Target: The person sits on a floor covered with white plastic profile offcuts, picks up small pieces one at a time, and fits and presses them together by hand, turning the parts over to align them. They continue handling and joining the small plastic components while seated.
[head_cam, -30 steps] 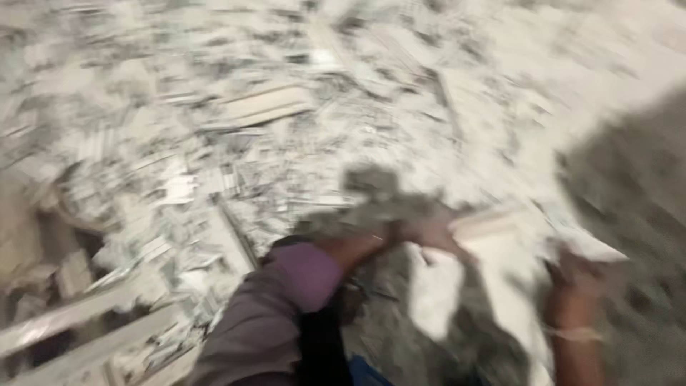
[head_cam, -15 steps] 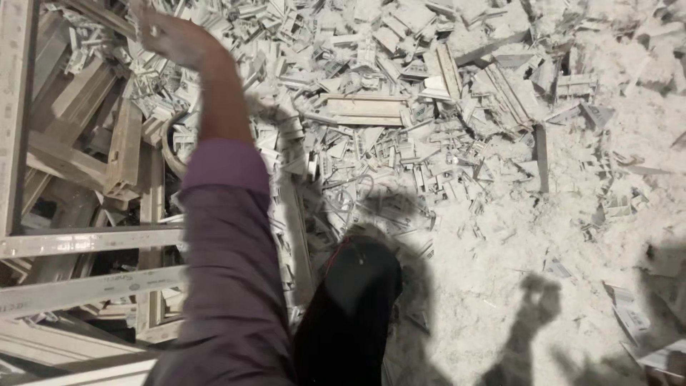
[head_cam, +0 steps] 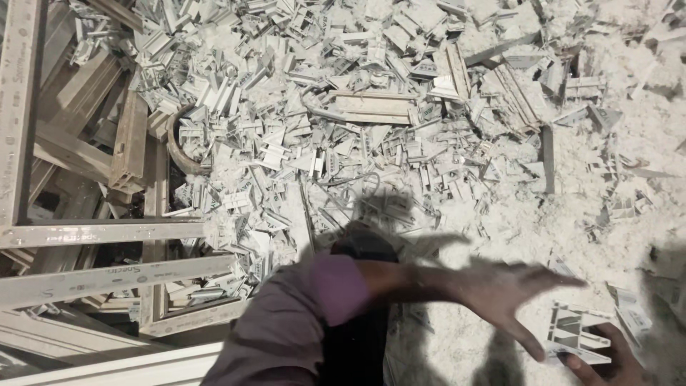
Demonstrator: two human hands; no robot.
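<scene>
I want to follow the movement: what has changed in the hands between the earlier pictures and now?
The left hand, raised far over the long profiles half a second ago, has swung down and right, open, beside the right hand. The right hand, out of view then, now holds a short white profile offcut. The scrap pile and long profiles lie unchanged.

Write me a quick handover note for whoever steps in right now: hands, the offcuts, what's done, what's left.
Left hand: open, fingers spread, empty, over the shavings.
Right hand: gripping a white profile offcut at the bottom right.
Offcut pile lies ahead; long frame bars stacked at left.
Done: one offcut picked up.
Left: the pile looks mostly unsorted.
</scene>
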